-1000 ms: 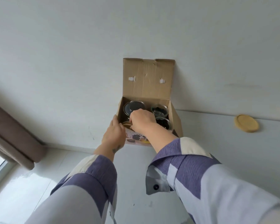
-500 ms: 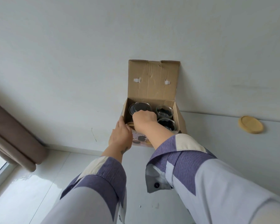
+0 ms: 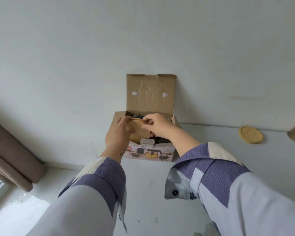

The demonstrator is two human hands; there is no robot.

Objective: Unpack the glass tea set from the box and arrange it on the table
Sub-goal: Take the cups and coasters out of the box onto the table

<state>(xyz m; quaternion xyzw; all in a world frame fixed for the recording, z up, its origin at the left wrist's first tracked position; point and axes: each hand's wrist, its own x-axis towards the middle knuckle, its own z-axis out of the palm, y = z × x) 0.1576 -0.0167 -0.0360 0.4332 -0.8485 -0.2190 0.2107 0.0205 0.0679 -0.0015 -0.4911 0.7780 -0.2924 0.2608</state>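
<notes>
A: Starting at nine o'clock, what is seen?

B: A brown curtain (image 3: 10, 160) is hung at the far left, above a pale floor (image 3: 24, 206). A white wall (image 3: 109, 48) is spread across the upper half.

A: And toward the centre?

B: The left hand (image 3: 117, 134) is raised over the open cardboard box (image 3: 150, 151), its fingers curled round the left edge of a stack of wooden coasters (image 3: 137, 132). The stack is tilted and held above the box's front left part. At three o'clock of it, the right hand (image 3: 157, 126) is pinched on the stack's upper right edge, thumb in front and fingers over the top. Both hands are thus closed on the coasters.

A: Where is the tea set?

B: Dark glass pieces (image 3: 160, 139) are glimpsed inside the box beneath the right hand; how many cannot be told. The box is stood on the white desk (image 3: 211, 137) against the wall, its lid flap (image 3: 151, 92) propped upright at twelve o'clock. A small white packet (image 3: 147, 141) is lodged at its front rim.

A: Further right?

B: One wooden coaster (image 3: 250, 135) is laid flat on the desk at three o'clock, well apart from the box.
</notes>
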